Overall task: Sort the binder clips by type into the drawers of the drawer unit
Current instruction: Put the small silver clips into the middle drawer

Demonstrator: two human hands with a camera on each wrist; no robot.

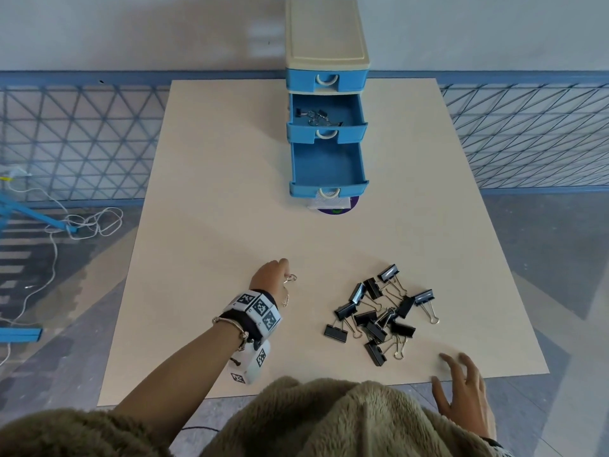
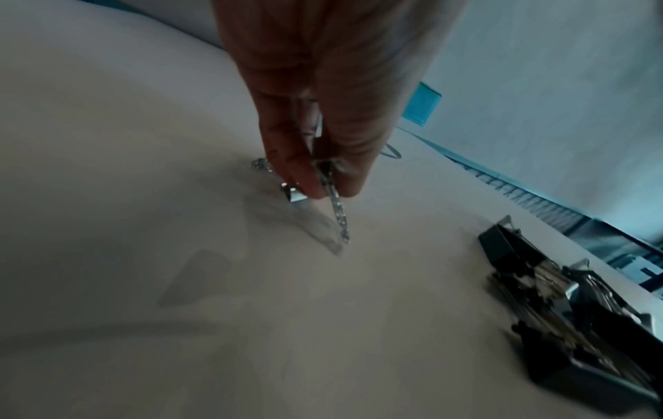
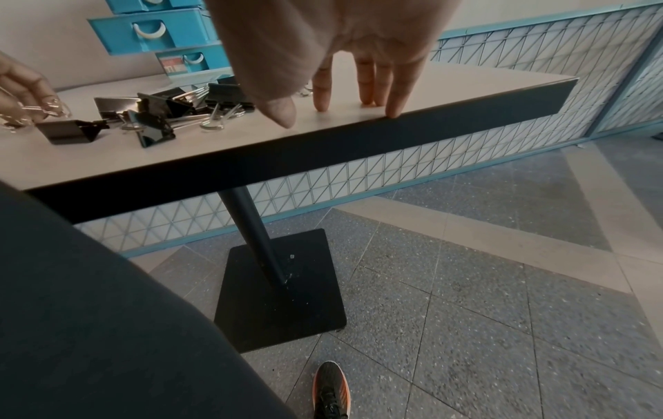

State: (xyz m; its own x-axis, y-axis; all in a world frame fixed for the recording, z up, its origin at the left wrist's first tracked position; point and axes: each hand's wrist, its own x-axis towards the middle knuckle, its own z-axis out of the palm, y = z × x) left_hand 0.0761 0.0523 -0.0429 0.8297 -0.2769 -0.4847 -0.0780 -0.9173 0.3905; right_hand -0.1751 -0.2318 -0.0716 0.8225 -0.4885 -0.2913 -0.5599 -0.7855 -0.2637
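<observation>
My left hand (image 1: pixel 275 275) pinches a small silver clip with a dangling chain (image 2: pixel 331 198) just above the beige table, left of the pile. A heap of several black binder clips (image 1: pixel 382 313) lies at the near right of the table (image 1: pixel 230 225). The blue drawer unit (image 1: pixel 326 94) stands at the far edge. Its top drawer is shut. Its middle drawer (image 1: pixel 326 112) is pulled out and holds a few small clips. Its bottom drawer (image 1: pixel 326 166) is pulled out with nothing showing inside. My right hand (image 1: pixel 464 390) rests flat on the near right edge, fingers (image 3: pixel 366 85) straight.
A purple disc and a white label (image 1: pixel 333 206) lie under the bottom drawer's front. A blue mesh railing (image 1: pixel 82 136) runs behind the table. White cord (image 1: pixel 82 225) lies on the floor at the left. The table stands on a black pedestal (image 3: pixel 258 249).
</observation>
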